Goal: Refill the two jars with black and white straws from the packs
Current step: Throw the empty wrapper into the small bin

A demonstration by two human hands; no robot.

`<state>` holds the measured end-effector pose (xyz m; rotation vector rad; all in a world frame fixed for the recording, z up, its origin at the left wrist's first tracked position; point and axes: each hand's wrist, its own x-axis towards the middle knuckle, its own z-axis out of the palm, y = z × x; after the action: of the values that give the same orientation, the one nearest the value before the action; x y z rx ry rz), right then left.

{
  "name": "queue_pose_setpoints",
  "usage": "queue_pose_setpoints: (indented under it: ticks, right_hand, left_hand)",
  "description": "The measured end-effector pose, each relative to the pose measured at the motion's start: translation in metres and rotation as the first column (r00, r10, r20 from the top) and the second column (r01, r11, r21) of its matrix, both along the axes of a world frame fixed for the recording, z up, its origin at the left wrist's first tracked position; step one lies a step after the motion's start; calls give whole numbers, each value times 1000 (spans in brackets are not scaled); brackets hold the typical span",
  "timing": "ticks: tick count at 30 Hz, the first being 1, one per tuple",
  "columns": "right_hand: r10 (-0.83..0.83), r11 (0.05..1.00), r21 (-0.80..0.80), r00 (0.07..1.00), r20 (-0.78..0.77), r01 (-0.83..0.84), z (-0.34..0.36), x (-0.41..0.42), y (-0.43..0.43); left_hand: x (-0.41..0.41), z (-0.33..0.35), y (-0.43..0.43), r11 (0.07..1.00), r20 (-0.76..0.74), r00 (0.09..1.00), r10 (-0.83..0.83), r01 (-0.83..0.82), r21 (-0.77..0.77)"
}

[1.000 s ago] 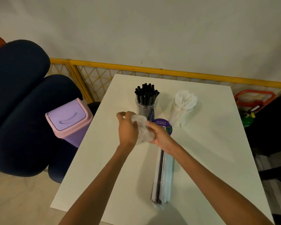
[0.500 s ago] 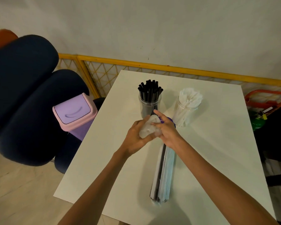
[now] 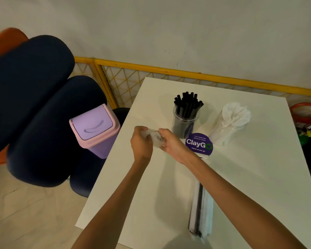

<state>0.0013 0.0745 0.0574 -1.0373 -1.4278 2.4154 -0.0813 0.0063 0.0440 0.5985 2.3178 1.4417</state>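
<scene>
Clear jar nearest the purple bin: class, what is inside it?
Black straws stand packed in the jar, tips above its rim. Lower down they merge into a dark mass; anything beneath them is hidden.

We see a smooth, matt white desk (image 3: 258, 168). The black-straw jar (image 3: 184, 124) and white-straw jar (image 3: 224, 130), 2 at centre right, look like clear glossy plastic. The crumpled film (image 3: 155, 138) at mid-frame is thin, shiny and transparent, like the wrap of the pack (image 3: 201, 212) at lower right. At left, the bin (image 3: 95, 128) is glossy plastic and the chair (image 3: 34, 87) matt cloth.

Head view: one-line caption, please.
Left hand and right hand hold a crumpled clear wrapper over the table, near the black-straw jar and white-straw jar.
</scene>
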Motion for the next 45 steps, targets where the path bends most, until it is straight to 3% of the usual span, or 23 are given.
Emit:
queue_pose_setpoints:
  ticks: [3, 6, 11, 14, 18, 22, 26, 31, 35, 40, 45]
  right_hand:
    - [37, 990, -135, 998, -45, -43, -1, -29, -4]
    - [7, 955, -294, 992, -125, -44, 0, -58, 0]
    - [-82, 903, -429, 985, -153, 9, -11, -104, 4]
    - [-83, 911, -410, 993, -84, 42, -25, -129, 1]
    - [-78, 924, -379, 996, -35, 59, -42, -154, 3]
    - [-36, 927, -374, 999, -5, 32, -57, -174, 7]
    - [11, 942, -337, 999, 47, 5, -71, -192, 11]
    - [-54, 935, -347, 996, 73, 77, -83, -215, 19]
    - [-47, 953, -294, 994, 99, 75, -91, -228, 23]
    - [-48, 951, -301, 995, 92, 74, -98, -239, 28]
    - [-49, 959, -274, 994, 102, 76, -107, -249, 31]
  left_hand:
    - [-19, -6, -6, 999, -48, 998, -37, 38, 25]
    - [-38, -14, -13, 976, -83, 974, -211, 215, 43]
    - [-84, -37, -19, 934, -170, 921, -351, 332, -130]
    - [-106, -49, -17, 937, -238, 911, -336, 299, -179]
    - [-129, -64, -12, 941, -207, 933, -296, 247, -232]
    - [-154, -87, -12, 945, -260, 911, -318, 282, -166]
    - [-185, -108, -10, 947, -300, 912, -280, 210, -245]
    - [-228, -119, -14, 958, -308, 940, -144, 55, -280]
    - [-254, -123, -14, 919, -370, 922, -112, -45, -391]
    - [-275, -141, -11, 863, -422, 884, -201, -43, -503]
    - [-281, -155, -4, 825, -344, 913, -218, -16, -565]
